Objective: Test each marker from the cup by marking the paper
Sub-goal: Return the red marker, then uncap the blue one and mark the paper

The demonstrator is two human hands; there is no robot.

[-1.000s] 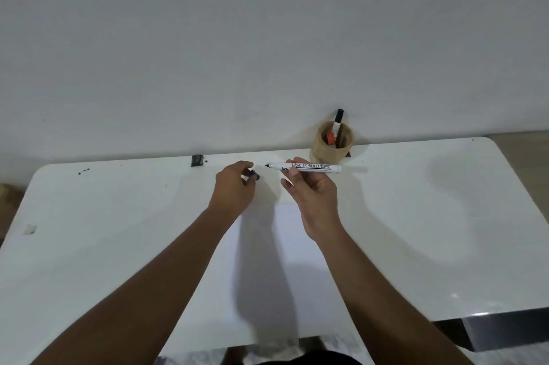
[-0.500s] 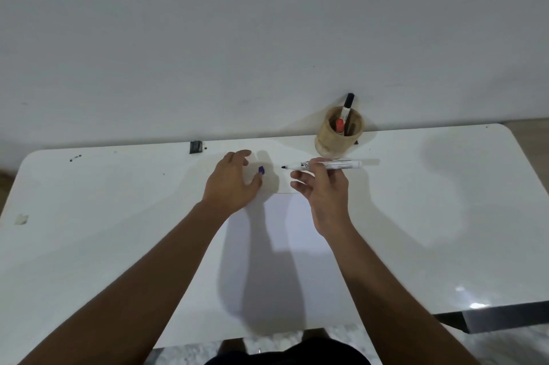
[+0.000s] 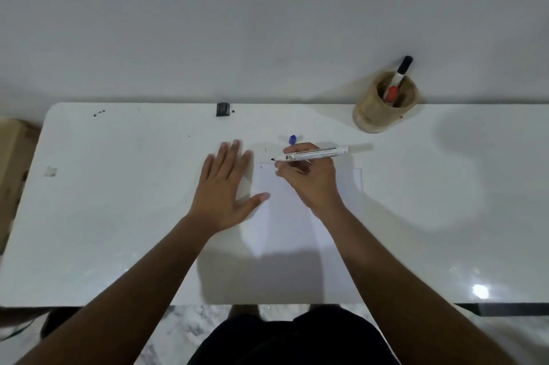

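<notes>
fingers (image 3: 292, 170) of the right hand (image 3: 312, 183) pinch an uncapped marker (image 3: 312, 153), its dark tip over the paper's (image 3: 285, 216) far left corner. left hand (image 3: 225, 186) lies flat with fingers spread on the counter (image 3: 118, 216), just left of the paper. blue cap (image 3: 293, 139) sits beyond the paper; cup (image 3: 383, 103) farther right holds two markers.

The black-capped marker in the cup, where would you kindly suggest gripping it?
Pinch the black-capped marker by its capped top, coming from above: it stands nearly upright, and only that end clears the rim of the wooden cup. The right hand holds another marker.
</notes>
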